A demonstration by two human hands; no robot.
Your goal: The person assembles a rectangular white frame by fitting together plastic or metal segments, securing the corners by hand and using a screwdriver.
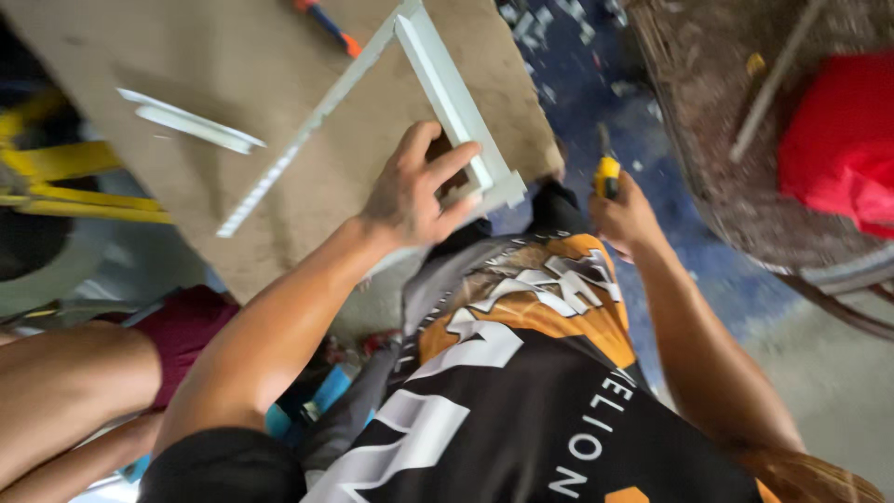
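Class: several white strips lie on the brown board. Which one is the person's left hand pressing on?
The wide white strip running to the board's near edge, under the left hand. The thin notched strip and short loose piece lie untouched.
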